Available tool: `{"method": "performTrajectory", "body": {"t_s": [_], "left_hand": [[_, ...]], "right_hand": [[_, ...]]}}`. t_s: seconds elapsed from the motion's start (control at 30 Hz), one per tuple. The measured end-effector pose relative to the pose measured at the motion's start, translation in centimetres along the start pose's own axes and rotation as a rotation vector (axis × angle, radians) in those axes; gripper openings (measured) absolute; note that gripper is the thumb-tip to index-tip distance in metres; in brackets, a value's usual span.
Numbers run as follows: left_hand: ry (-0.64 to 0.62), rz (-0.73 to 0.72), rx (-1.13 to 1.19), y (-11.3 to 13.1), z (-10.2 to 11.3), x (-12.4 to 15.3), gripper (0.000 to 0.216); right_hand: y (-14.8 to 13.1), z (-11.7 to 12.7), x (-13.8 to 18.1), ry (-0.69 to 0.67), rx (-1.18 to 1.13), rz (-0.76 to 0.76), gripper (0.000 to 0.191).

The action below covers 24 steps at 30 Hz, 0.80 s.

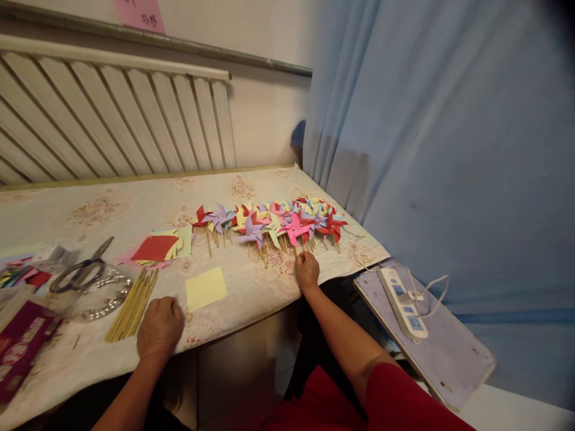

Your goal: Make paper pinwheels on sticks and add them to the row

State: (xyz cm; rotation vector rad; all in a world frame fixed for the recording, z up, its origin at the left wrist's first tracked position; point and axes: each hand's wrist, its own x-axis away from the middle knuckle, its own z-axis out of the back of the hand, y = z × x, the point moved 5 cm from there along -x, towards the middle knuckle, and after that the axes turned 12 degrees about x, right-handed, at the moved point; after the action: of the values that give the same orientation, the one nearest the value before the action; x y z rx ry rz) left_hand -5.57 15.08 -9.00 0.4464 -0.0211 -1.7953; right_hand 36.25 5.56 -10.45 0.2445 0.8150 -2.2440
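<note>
My right hand (307,270) reaches to the stick ends of a row of several paper pinwheels (274,222), fingers pinched at the stick of a pink one; whether it grips the stick I cannot tell. My left hand (160,326) rests as a loose fist on the table's front edge, holding nothing I can see. Right beside it lies a bundle of wooden sticks (133,303). A yellow paper square (206,288) lies between my hands. A stack of coloured paper squares (158,247) with a red one on top sits behind the sticks.
Scissors (83,269) and a shiny beaded ring (108,294) lie at the left, near a dark red box (20,347). The table (112,209) wears a floral cloth. A power strip (403,294) lies on a board at the right. Behind stand a radiator (112,120) and a blue curtain (449,149).
</note>
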Motion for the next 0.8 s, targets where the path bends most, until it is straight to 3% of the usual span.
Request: {"method": "performTrajectory", "body": {"t_s": [0.23, 0.43, 0.8], "left_hand": [[-0.015, 0.014, -0.024, -0.1, 0.0, -0.1, 0.034], [-0.019, 0.027, -0.011, 0.0, 0.1, -0.1, 0.036], [-0.024, 0.034, -0.004, -0.3, 0.0, -0.2, 0.036]], "right_hand": [[-0.8, 0.6, 2.1, -0.003, -0.001, 0.01, 0.021], [-2.2, 0.2, 3.8, -0.04, 0.015, 0.149, 0.019], [-3.3, 0.4, 4.2, -0.076, 0.133, 0.259, 0.014]]}}
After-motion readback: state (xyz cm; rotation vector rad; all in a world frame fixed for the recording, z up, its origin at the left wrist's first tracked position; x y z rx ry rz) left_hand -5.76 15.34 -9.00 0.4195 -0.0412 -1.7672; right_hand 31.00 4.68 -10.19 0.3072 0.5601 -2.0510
